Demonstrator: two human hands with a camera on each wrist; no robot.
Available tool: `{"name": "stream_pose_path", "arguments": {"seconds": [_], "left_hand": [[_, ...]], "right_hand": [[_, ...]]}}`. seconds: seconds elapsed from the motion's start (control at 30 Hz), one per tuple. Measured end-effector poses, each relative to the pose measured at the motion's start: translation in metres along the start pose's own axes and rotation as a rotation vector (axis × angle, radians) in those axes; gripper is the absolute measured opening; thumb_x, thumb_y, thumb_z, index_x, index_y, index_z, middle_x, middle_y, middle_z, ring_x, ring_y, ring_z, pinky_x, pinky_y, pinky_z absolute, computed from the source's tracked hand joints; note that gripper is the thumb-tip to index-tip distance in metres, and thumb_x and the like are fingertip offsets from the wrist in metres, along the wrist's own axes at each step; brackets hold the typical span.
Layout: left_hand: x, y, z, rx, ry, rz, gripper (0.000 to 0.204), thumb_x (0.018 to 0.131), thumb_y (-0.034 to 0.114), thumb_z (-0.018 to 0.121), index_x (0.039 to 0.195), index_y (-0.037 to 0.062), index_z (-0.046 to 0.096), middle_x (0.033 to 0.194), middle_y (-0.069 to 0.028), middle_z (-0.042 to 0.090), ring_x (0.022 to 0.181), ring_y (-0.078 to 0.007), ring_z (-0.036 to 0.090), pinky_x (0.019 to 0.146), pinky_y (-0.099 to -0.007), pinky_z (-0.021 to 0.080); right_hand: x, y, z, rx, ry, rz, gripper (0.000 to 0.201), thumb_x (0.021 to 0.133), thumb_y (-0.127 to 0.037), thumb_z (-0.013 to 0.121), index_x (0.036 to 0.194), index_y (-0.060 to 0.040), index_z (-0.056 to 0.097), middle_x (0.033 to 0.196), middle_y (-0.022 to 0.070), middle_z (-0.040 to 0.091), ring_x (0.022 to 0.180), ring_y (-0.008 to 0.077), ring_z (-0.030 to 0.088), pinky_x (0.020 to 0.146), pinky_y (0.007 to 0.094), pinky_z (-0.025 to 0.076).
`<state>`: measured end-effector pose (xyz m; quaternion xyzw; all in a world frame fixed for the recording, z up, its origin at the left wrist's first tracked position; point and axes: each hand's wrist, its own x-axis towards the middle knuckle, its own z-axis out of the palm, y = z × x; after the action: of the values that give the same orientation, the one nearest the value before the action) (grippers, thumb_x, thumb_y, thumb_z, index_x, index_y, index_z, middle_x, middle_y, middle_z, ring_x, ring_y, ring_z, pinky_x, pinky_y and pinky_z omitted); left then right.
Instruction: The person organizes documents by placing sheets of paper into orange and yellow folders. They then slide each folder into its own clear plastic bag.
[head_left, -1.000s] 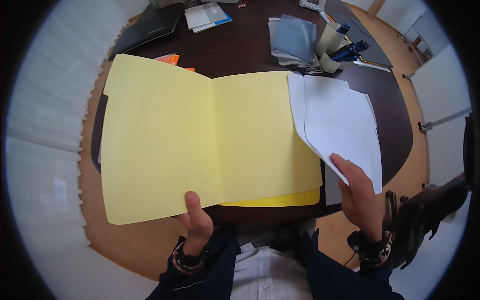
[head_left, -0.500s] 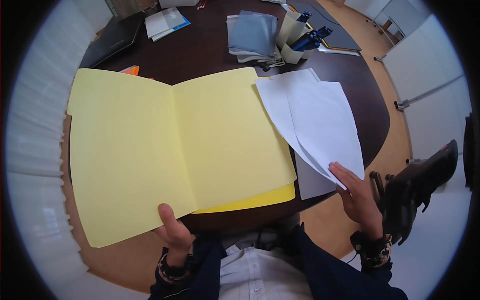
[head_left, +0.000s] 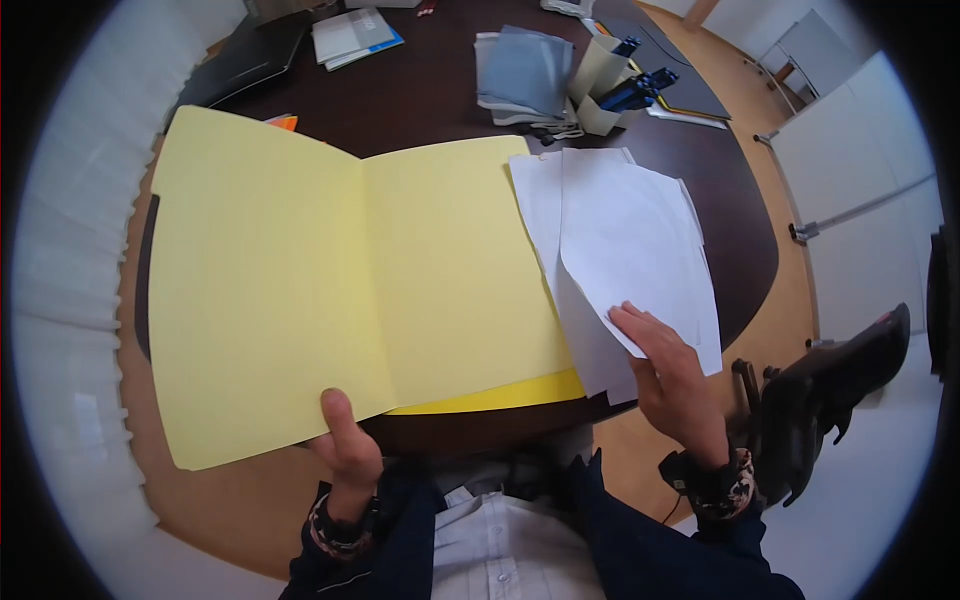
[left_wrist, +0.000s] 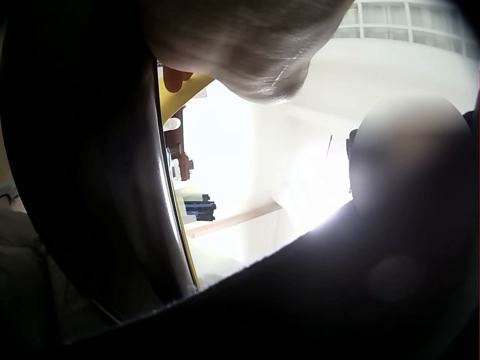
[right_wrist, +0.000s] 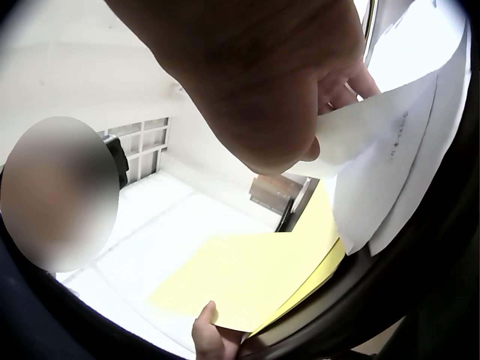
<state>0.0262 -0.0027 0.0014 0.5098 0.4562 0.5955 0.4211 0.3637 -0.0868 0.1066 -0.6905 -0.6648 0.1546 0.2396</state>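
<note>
Closer to the pale yellow folder (head_left: 262, 290) the right grip (head_left: 675, 385) is now placed than half a second ago, and more of the near edge of the white sheets (head_left: 635, 240) is left visible to the right of its fingers. At the far left a flat black case (head_left: 250, 62) is seen on the tabletop (head_left: 420, 100); its faint marking cannot be read. Next come booklets (head_left: 348, 35), whose print is too small to be made out. In front of these the folder is spread, its two panels divided by a crease. Its left panel is pinched at the near edge by the left grip (head_left: 350, 450), thumb on top, as before. Beneath the right panel a brighter yellow sheet (head_left: 500, 393) is partly exposed. Beyond it lie greyish pouches (head_left: 525, 70), with a pen holder (head_left: 598, 115) just beside them. Against the folder's right edge, partly overlapping it, the white sheets are held, pinched by the right grip between thumb and fingers; small printed characters are shown in the right wrist view but cannot be read.
</note>
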Motion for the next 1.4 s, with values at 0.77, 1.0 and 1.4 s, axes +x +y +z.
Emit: {"name": "stream_pose_path", "arguments": {"seconds": [0.77, 1.0, 1.4], "left_hand": [[0.006, 0.026, 0.012, 0.275, -0.218, 0.081, 0.036, 0.103, 0.011, 0.051, 0.134, -0.008, 0.055, 0.128, -0.0156, 0.062, 0.115, -0.0249, 0.061, 0.101, -0.0375, 0.047], [0.008, 0.031, 0.02, 0.404, -0.215, 0.094, 0.026, 0.099, 0.006, 0.059, 0.121, -0.0074, 0.065, 0.112, -0.0175, 0.07, 0.1, -0.0298, 0.068, 0.091, -0.0391, 0.053], [0.008, 0.035, 0.03, 0.657, -0.254, -0.073, 0.031, 0.093, 0.011, 0.072, 0.117, -0.0067, 0.066, 0.108, -0.0196, 0.071, 0.098, -0.0335, 0.069, 0.09, -0.0424, 0.054]], "right_hand": [[0.06, -0.083, 0.106, 0.045, -0.199, -0.52, 0.053, 0.081, -0.001, 0.062, 0.134, -0.0021, 0.061, 0.144, 0.0147, 0.058, 0.143, 0.0342, 0.047, 0.123, 0.0551, 0.027], [0.062, -0.08, 0.114, 0.059, -0.197, -0.513, 0.058, 0.083, -0.005, 0.067, 0.14, -0.0062, 0.059, 0.148, 0.0117, 0.056, 0.147, 0.0318, 0.044, 0.124, 0.0539, 0.026], [0.067, 0.004, 0.047, -0.109, 0.06, -0.153, 0.057, 0.094, -0.027, 0.071, 0.144, -0.0049, 0.054, 0.152, 0.0176, 0.052, 0.147, 0.0349, 0.042, 0.123, 0.0533, 0.028]]}}
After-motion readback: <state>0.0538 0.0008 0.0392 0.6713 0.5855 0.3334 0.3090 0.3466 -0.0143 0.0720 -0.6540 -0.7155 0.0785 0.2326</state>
